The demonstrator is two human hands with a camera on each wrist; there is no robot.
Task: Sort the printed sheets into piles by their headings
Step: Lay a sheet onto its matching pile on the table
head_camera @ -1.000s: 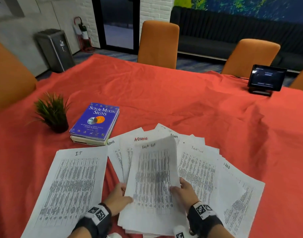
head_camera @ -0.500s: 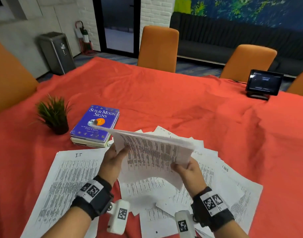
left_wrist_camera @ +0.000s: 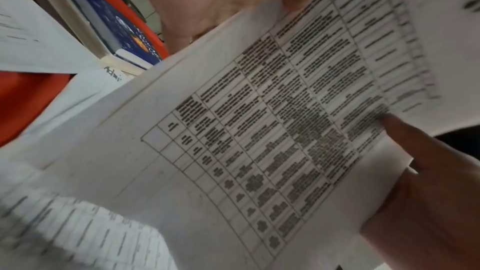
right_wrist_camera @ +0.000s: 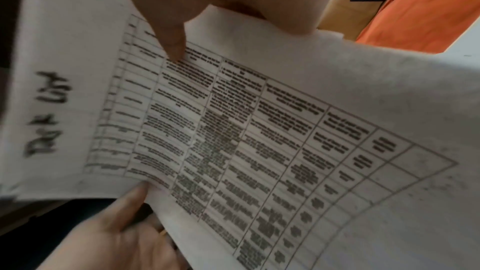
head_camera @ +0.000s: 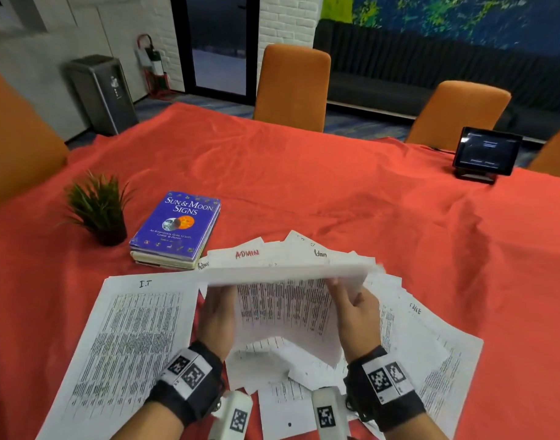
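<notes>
Your left hand (head_camera: 216, 319) and right hand (head_camera: 356, 309) each pinch one side edge of a printed sheet (head_camera: 285, 308), thumb against fingers. You hold it raised above the loose sheets (head_camera: 408, 331) fanned on the worktop (head_camera: 335, 192). The I.T sheet (head_camera: 129, 341) lies flat beside your left hand.

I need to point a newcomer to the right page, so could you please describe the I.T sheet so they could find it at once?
On the red tablecloth, find the blue book. Just nearer than it lies the I.T sheet, left of the left hand. Unlike the fanned Admin sheets beside it, it lies flat and apart, "I.T" handwritten on top.
</notes>
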